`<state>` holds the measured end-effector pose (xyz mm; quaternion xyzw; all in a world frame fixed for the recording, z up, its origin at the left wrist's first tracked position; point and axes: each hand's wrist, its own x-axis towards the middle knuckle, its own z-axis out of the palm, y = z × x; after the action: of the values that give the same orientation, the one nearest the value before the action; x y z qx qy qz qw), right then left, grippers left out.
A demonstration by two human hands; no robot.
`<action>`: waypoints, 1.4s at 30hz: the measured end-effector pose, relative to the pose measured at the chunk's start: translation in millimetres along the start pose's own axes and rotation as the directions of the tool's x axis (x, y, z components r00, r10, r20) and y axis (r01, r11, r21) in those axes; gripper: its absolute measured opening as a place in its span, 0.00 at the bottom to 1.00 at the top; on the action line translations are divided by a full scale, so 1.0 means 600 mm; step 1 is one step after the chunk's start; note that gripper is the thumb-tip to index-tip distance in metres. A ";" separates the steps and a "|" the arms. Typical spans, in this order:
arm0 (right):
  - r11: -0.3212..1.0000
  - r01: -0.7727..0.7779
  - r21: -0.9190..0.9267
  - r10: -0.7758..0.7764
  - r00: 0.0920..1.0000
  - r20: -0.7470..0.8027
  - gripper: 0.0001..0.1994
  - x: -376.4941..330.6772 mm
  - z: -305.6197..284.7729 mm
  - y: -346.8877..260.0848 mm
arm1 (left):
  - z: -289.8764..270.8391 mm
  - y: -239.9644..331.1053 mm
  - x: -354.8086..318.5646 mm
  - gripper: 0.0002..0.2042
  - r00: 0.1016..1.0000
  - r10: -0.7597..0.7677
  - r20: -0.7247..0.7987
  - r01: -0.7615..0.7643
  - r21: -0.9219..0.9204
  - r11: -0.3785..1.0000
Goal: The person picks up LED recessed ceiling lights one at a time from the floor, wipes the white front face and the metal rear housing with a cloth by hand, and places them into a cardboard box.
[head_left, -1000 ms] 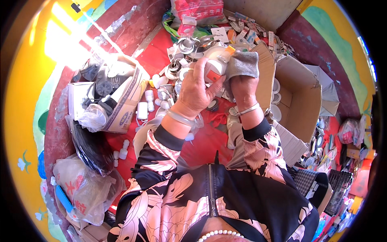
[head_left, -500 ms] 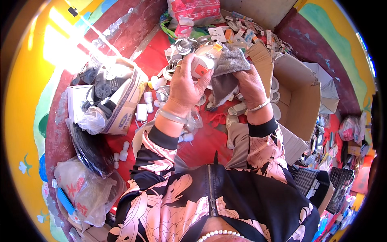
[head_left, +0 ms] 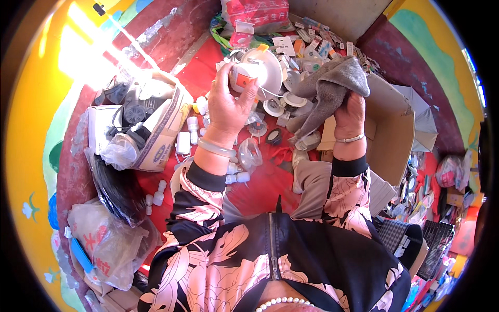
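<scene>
My left hand is closed around a white round fitting with a wide rim, an orange label and a yellow tab at its top edge. It looks like a downlight, and a thin white cord hangs from it. In my right hand a grey cloth is gripped by its right side, its loose part drooping toward the pile. Cloth and fitting are apart. Below them lie several white round rings and caps on the red ground sheet.
At left stands an open carton of black and white parts, with plastic bags nearer me. An open cardboard box is close to my right forearm. Small boxes heap at the back, beside a red-and-white bag.
The grey cloth has come off the fitting and moved right with my right hand. My left hand has shifted slightly left, turning the fitting so its wide rim shows.
</scene>
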<state>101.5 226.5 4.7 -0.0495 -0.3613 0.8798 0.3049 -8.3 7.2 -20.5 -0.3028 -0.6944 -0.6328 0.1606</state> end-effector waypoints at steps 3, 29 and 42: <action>0.995 -0.030 -0.099 0.067 0.917 0.392 0.17 -0.014 0.018 0.005 | -0.001 0.018 -0.005 0.27 0.989 0.136 0.057 -0.146 0.228 0.963; 0.879 -0.089 -0.469 0.061 0.995 -0.074 0.13 -0.025 0.013 0.093 | 0.014 0.022 -0.015 0.24 0.979 0.134 0.156 -0.171 0.259 0.951; 0.199 0.461 -0.865 0.002 0.883 0.470 0.19 -0.051 0.059 0.092 | 0.025 0.038 -0.034 0.37 0.848 0.412 0.333 -0.505 0.274 0.818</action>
<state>87.7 156.9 -10.3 -0.0038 -0.8767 0.4015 0.2650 24.0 17.5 -16.9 -0.5084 -0.7164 -0.3952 0.2687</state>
